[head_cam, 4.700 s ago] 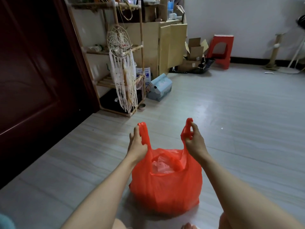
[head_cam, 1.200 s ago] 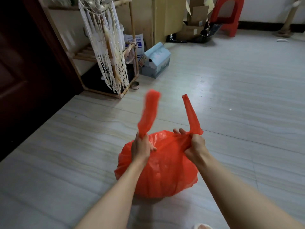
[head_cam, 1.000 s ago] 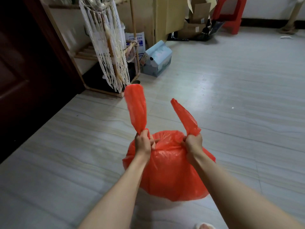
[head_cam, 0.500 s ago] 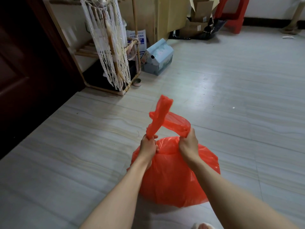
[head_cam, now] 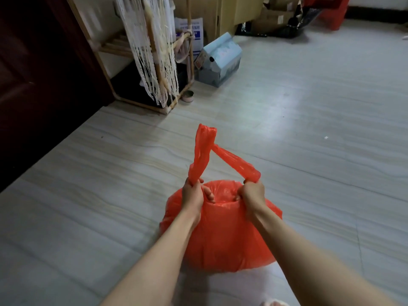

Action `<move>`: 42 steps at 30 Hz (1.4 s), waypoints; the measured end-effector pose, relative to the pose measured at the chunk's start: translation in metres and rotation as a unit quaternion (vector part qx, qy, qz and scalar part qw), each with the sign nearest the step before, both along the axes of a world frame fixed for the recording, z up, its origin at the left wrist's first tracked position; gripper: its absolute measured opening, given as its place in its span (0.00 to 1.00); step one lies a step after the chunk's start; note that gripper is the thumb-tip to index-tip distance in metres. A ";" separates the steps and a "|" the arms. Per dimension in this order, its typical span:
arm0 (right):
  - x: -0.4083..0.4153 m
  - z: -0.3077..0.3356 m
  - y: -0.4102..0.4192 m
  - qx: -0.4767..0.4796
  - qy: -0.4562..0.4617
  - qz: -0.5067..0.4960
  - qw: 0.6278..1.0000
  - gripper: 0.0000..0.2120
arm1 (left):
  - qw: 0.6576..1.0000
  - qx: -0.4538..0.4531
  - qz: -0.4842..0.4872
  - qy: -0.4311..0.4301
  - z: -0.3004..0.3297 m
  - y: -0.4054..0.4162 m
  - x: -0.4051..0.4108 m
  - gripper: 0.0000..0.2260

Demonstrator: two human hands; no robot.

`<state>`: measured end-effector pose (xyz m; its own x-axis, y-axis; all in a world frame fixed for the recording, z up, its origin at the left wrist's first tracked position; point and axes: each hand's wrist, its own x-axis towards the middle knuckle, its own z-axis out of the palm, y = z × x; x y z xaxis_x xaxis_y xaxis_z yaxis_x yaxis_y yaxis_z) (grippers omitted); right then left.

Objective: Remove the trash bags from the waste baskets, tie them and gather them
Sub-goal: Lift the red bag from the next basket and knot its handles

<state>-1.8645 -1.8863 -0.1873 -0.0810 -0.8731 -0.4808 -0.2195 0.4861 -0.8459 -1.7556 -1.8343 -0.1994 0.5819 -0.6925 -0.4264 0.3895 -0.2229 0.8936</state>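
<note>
Since half a second ago, both handles of the red trash bag (head_cam: 220, 235) have spread apart at their bases while their tips have stayed crossed above the bag's mouth. Earlier the 2 hands sat close together; now a gap shows between them, with the puckered mouth of the bag between the knuckles.

The left hand (head_cam: 194, 195) grips the left handle (head_cam: 202, 155) at its base, fingers curled tight round it, and that handle stands nearly upright. The right hand (head_cam: 251, 195) grips the right handle (head_cam: 234, 161) the same way; this one slants up and left until it meets the left handle near its top. Whether the 2 handles are wrapped round each other or only touching cannot be told.

The bag sits on the pale floor (head_cam: 309, 129), bulging and full, in the near middle of it, between the person's forearms.

Toward the far left edge of the floor stands a wooden rack (head_cam: 189, 69) with white fringe (head_cam: 154, 54) hanging over it, a small tin (head_cam: 187, 96) at its foot, and a light blue carton (head_cam: 220, 59) just beside it. A dark door (head_cam: 39, 74) runs along the left edge.
</note>
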 end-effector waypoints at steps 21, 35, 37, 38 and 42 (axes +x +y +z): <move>-0.006 -0.008 0.000 0.150 -0.339 0.014 0.929 0.14 | 0.997 0.030 -0.026 0.065 -0.016 -0.007 0.012 0.09; 0.007 -0.005 0.004 0.060 -0.263 0.084 0.959 0.12 | 0.876 0.051 -0.315 -0.362 0.005 0.009 0.010 0.01; 0.012 -0.008 0.001 -0.010 -0.146 0.075 0.986 0.12 | 0.874 0.033 -0.292 -0.387 0.006 0.014 0.008 0.09; 0.013 -0.010 0.001 -0.056 -0.067 0.094 0.992 0.13 | 0.872 0.020 -0.277 -0.402 0.007 0.016 0.008 0.13; 0.012 -0.013 0.006 -0.184 0.115 0.191 0.957 0.25 | 0.830 -0.047 -0.227 -0.507 0.008 0.018 0.005 0.15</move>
<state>-1.8520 -1.8800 -0.2004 0.2108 -0.9670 -0.1434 -0.5228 0.0124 -0.8523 -1.7510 -1.8166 -0.1914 0.2794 -0.9407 0.1923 -0.6793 -0.0522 0.7320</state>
